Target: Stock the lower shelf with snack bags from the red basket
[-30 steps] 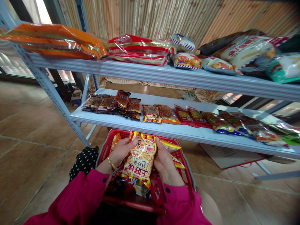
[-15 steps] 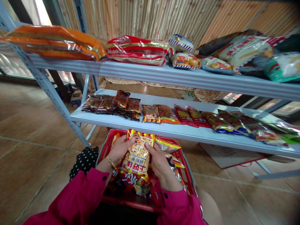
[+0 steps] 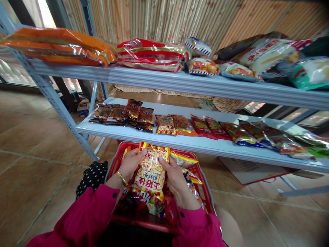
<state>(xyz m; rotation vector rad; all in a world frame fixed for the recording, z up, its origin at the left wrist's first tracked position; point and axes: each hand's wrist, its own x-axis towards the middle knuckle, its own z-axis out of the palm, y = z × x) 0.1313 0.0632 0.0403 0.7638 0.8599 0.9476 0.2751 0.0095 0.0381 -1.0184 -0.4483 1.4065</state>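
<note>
A yellow-and-red bag of prawn crackers (image 3: 151,169) is held between both hands above a red basket (image 3: 205,192). My left hand (image 3: 130,165) grips its left edge, thumb on the front. On the opposite edge, my right hand (image 3: 175,176) is closed with its thumb pressed on the front. The bag's printing faces upside down to me. Under and around it the basket holds several other snack packets (image 3: 192,185), partly covered by the bag and my hands.
A blue-grey metal shelf (image 3: 164,82) stands ahead. Its lower board carries brown packets (image 3: 132,115), a small yellow-red packet (image 3: 165,124), and red packets (image 3: 203,127). Large orange bags (image 3: 61,46) and red bags (image 3: 151,55) lie above. A flat box (image 3: 254,169) rests on the floor beneath.
Almost nothing differs. The bag of prawn crackers has shifted and tilted very slightly in both hands; the shelf and basket look the same.
</note>
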